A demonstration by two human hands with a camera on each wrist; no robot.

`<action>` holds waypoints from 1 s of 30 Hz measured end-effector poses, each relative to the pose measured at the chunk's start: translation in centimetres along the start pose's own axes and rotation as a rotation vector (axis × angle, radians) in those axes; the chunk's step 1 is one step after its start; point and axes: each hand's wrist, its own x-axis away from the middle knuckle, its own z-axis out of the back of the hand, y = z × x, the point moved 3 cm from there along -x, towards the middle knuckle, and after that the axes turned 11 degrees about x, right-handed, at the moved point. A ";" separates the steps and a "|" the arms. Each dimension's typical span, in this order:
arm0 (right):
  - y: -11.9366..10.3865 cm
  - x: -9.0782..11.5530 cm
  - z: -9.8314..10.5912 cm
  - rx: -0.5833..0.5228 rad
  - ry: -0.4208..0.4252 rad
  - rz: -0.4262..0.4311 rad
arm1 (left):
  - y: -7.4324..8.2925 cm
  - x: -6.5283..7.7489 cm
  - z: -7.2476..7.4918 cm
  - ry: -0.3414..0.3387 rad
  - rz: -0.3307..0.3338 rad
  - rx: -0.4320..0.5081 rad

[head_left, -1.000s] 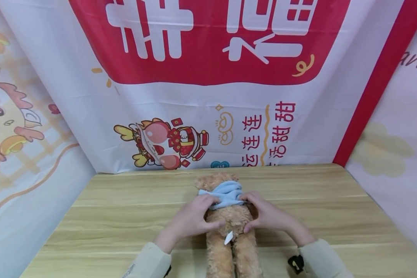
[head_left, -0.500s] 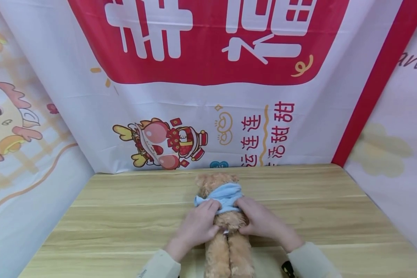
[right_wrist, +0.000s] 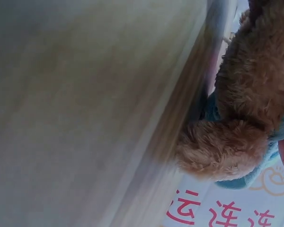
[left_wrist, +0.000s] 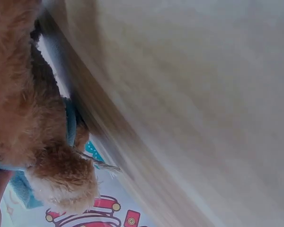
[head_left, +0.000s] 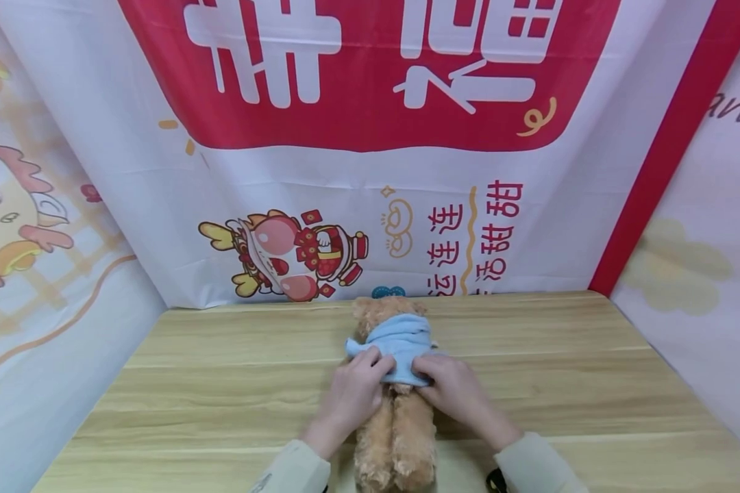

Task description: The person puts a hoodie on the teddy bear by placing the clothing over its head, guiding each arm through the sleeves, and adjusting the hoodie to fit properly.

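Observation:
A brown teddy bear (head_left: 376, 441) lies lengthwise on the table, head away from me and legs toward me. Light-blue clothing (head_left: 403, 339) covers its upper body, bunched near the neck. My left hand (head_left: 354, 389) pinches the cloth's lower edge on the left side. On the other side, the right hand (head_left: 458, 389) grips the same edge with curled fingers. Furry paws (left_wrist: 64, 182) poke out below the blue cloth in both wrist views. A thin cord (left_wrist: 102, 164) hangs by the bear in the left wrist view. The bear's face is hidden.
The wood-grain table (head_left: 222, 383) runs back to a white and red printed cloth (head_left: 370, 164) hanging behind it. Printed side panels (head_left: 691, 226) stand at left and right. Dark straps (head_left: 496, 481) show near the sleeves.
Both hands have drawn the cloth's lower edge down the bear's back toward its legs. More of the torso is covered, and the white tag at its rear no longer shows.

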 end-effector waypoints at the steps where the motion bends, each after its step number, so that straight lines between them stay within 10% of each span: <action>1: 0.0 0.0 0.1 -0.011 0.009 -0.011 | 0.0 -0.1 0.0 0.001 0.017 0.008; 8: 1.2 0.2 0.4 -0.193 -0.150 -0.156 | -0.3 -0.3 0.0 -0.075 0.145 0.088; 17: 3.0 0.5 1.0 -0.308 -0.248 -0.320 | 0.1 -0.9 0.5 -0.283 0.078 0.033; 30: 4.3 1.0 0.3 -0.381 -0.333 -0.486 | -0.9 -0.2 0.3 -0.248 0.100 0.092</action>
